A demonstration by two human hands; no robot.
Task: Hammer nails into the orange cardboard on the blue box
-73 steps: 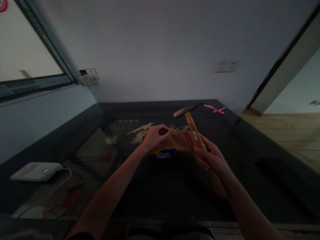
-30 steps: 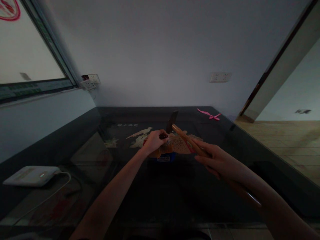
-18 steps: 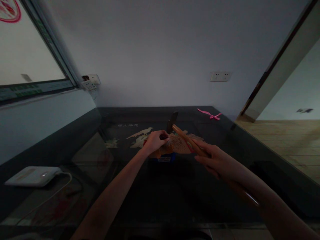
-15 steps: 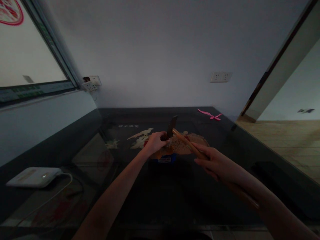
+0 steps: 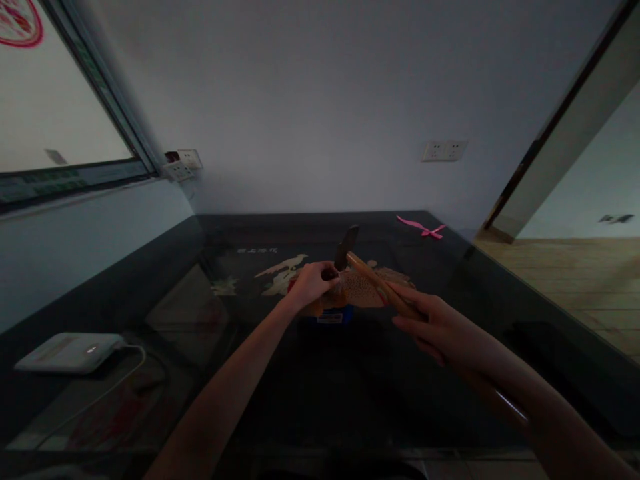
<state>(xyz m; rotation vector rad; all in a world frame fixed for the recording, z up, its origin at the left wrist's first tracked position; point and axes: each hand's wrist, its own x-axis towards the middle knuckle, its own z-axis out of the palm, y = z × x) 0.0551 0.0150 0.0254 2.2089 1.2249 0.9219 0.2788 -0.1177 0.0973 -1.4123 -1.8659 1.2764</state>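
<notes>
My right hand [image 5: 425, 317] is wrapped round the wooden handle of a hammer [image 5: 367, 270]. Its dark head is up beside my left fingers. My left hand [image 5: 316, 283] is closed in a pinch over a brown, speckled flat piece [image 5: 357, 290]; what lies between its fingertips is too small to tell. Under that piece sits a blue box or packet [image 5: 334, 316] with a pale label. Some red shows just behind my left hand.
A dark glossy table [image 5: 340, 400] reflects a window. At the left lies a white device [image 5: 73, 352] with a cable. Near the back right edge is a pink ribbon [image 5: 424, 228]. A flat black object [image 5: 560, 373] lies on the right.
The hammer head has moved slightly up and to the right, and my right hand has shifted a little rightward. My left hand stays nearly in place.
</notes>
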